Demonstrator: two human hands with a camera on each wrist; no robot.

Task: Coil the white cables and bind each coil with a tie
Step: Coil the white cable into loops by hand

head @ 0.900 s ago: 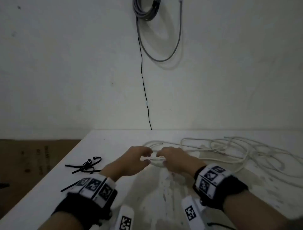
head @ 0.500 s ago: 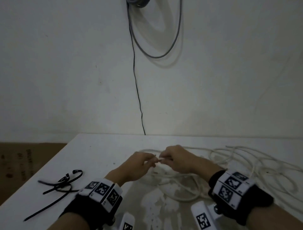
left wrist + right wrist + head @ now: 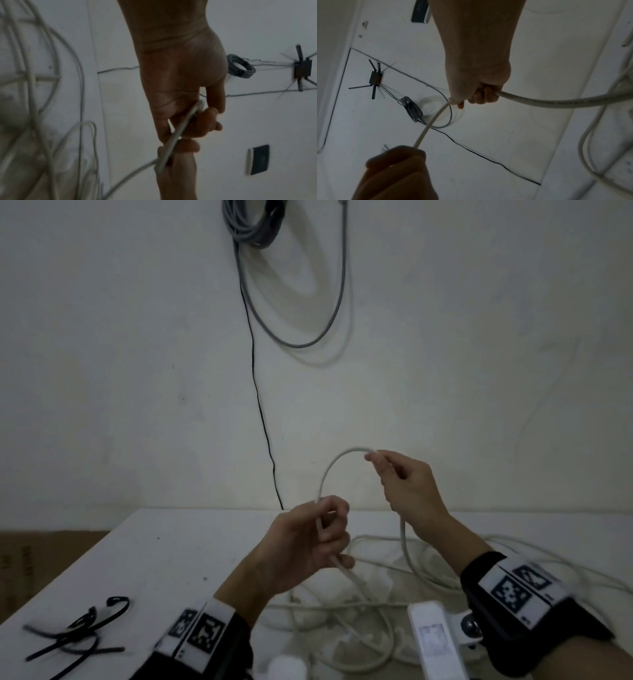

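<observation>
A white cable [image 3: 329,470] arches in the air between my two hands above the white table [image 3: 164,556]. My left hand [image 3: 320,537] pinches it near its plug end, fingers curled round it [image 3: 180,129]. My right hand [image 3: 394,474], higher and to the right, grips the same cable [image 3: 556,102], which drops from it to the table. More white cable [image 3: 376,628] lies in loose tangled loops on the table under and right of my hands. Several black ties [image 3: 78,631] lie at the table's near left.
A grey cable coil [image 3: 253,224] hangs on the wall, with a grey loop [image 3: 305,344] and a thin black wire [image 3: 260,412] running down to the table's back edge. A brown cardboard surface [image 3: 41,559] sits left of the table. A black router [image 3: 375,79] is fixed on the wall.
Both hands have risen off the table with the cable. They were close together; now the right hand has drawn up and to the right, and an arch of cable spans the gap.
</observation>
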